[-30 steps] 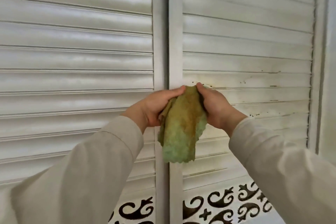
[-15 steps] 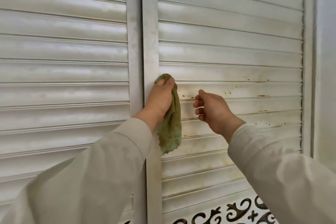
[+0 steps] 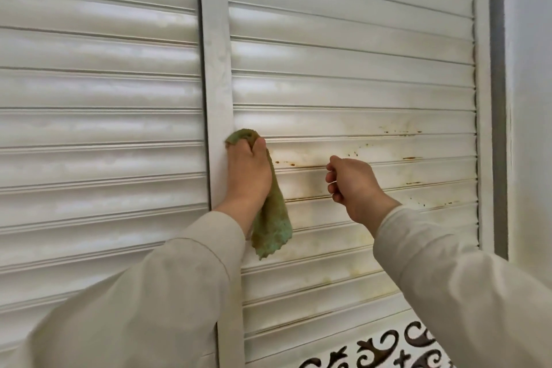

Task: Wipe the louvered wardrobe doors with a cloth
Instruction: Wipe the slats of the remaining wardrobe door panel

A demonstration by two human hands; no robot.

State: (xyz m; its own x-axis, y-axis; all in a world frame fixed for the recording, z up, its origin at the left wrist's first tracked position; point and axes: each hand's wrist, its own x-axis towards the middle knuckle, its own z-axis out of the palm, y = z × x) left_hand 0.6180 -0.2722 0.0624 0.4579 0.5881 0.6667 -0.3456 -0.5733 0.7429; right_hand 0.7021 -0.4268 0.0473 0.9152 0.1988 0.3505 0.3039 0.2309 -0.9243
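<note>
Two white louvered wardrobe doors fill the view, the left door (image 3: 98, 92) and the right door (image 3: 352, 75). A green cloth (image 3: 273, 224) is gripped by my left hand (image 3: 248, 173), which presses its bunched top against the right door's inner stile (image 3: 216, 69); the rest of the cloth hangs down over the slats. My right hand (image 3: 352, 185) hovers in front of the right door's slats with its fingers curled and nothing in it. Brown rust-like stains (image 3: 301, 165) run along the slats between and right of my hands.
A dark cut-out scroll pattern (image 3: 385, 352) decorates the bottom of the right door. The door frame (image 3: 482, 98) and a pale wall (image 3: 528, 98) stand at the right edge. Both my sleeves cover the lower part of the view.
A second ago both hands held the cloth between them. The right hand let go and drew aside; the left hand carried the cloth up against the stile, where it stays.
</note>
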